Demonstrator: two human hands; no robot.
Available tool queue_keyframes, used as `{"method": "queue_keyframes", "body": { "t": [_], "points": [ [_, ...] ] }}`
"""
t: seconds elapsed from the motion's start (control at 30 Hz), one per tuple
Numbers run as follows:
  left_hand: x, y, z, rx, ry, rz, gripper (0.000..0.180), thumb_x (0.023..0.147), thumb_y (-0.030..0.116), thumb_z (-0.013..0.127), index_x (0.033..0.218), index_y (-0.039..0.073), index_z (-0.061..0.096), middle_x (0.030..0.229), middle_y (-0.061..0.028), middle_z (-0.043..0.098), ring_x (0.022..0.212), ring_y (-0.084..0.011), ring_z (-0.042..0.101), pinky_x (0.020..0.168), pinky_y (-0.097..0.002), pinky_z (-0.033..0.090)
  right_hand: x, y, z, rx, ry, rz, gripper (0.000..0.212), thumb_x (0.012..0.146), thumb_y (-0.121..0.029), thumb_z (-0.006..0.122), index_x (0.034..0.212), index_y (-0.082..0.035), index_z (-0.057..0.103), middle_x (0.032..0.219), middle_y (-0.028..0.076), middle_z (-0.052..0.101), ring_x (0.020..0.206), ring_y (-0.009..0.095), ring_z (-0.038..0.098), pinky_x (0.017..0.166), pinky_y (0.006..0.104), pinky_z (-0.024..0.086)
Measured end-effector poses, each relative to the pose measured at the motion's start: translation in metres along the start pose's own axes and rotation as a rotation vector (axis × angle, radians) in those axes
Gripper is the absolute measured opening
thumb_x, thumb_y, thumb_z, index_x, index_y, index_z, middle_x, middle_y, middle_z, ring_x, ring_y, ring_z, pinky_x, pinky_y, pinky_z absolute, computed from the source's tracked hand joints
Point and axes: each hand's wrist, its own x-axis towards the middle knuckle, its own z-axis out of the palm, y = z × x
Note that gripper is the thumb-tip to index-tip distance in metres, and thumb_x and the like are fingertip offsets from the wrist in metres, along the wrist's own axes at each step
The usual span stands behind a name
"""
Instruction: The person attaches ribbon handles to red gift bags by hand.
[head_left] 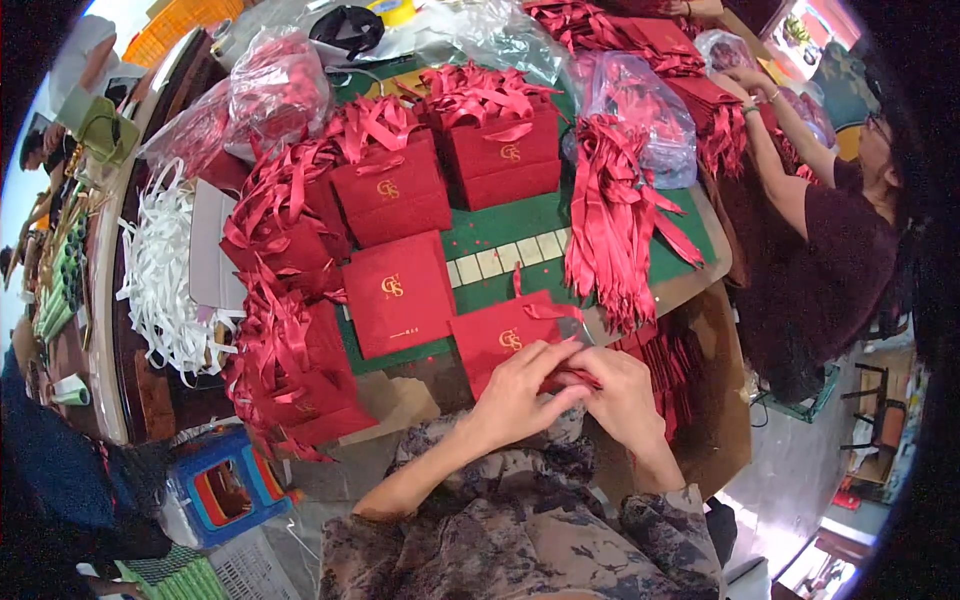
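Note:
Before me lies a flat red paper gift bag (484, 330) with a gold emblem and a red ribbon (552, 312) at its upper right. My left hand (525, 395) is closed at the bag's lower right corner. Touching its fingertips is my right hand (622, 395), also closed. Between the fingers a bit of red shows, seemingly ribbon; most of it is hidden. Another flat red bag (400, 295) lies just to the left. A long bundle of loose red ribbons (610, 230) rests beyond my right hand.
Ribboned red bags (390, 190) stand upright along the back and left of the green-topped table. White ribbons (165, 280) spill near a box at left. Stacked red bags (660, 370) sit by my right hand. A person (830, 230) works at right; a blue plastic stool (225, 485) stands lower left.

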Motion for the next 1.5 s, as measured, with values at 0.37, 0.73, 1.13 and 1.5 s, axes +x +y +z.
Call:
{"method": "queue_keyframes", "body": {
  "t": [0.37, 0.73, 1.13, 1.5],
  "points": [
    [-0.008, -0.037, 0.011, -0.839, -0.166, -0.232, 0.013, 0.098, 0.014, 0.067, 0.103, 0.003, 0.063, 0.090, 0.0043, 0.062, 0.084, -0.0035, 0.055, 0.071, -0.0224, 0.046, -0.013, -0.002, -0.006, 0.936, -0.083, 0.480, 0.013, 0.092, 0.000, 0.068, 0.104, 0.002, 0.065, 0.099, 0.005, 0.068, 0.090, 0.015, 0.069, 0.080, 0.0267, 0.054],
    [-0.010, -0.037, -0.039, 0.233, 0.418, -0.181, 0.024, 0.084, 0.008, 0.075, 0.107, 0.005, 0.069, 0.102, -0.0104, 0.064, 0.095, -0.0272, 0.062, 0.082, -0.0357, 0.050, 0.002, -0.007, 0.007, 0.670, 0.150, 0.306, 0.011, 0.089, 0.002, 0.067, 0.100, 0.000, 0.067, 0.100, 0.010, 0.069, 0.092, 0.017, 0.066, 0.083, 0.0291, 0.051],
    [-0.008, -0.075, -0.058, 0.611, 0.294, -0.148, 0.026, 0.080, 0.009, 0.074, 0.105, 0.007, 0.070, 0.100, -0.0102, 0.062, 0.093, -0.0316, 0.057, 0.080, -0.0423, 0.047, 0.050, 0.002, 0.097, 0.146, 0.109, 0.144, 0.011, 0.089, -0.009, 0.068, 0.099, -0.004, 0.067, 0.086, 0.013, 0.065, 0.081, 0.034, 0.066, 0.070, 0.0411, 0.052],
    [-0.008, -0.082, -0.050, 0.636, 0.268, -0.101, 0.024, 0.084, 0.010, 0.070, 0.107, 0.007, 0.070, 0.098, -0.0087, 0.060, 0.093, -0.0293, 0.057, 0.079, -0.0416, 0.047, 0.050, 0.010, 0.126, -0.021, 0.223, 0.080, 0.012, 0.083, -0.012, 0.072, 0.088, -0.006, 0.063, 0.081, 0.011, 0.060, 0.074, 0.032, 0.061, 0.066, 0.0426, 0.047]
  ]
}}
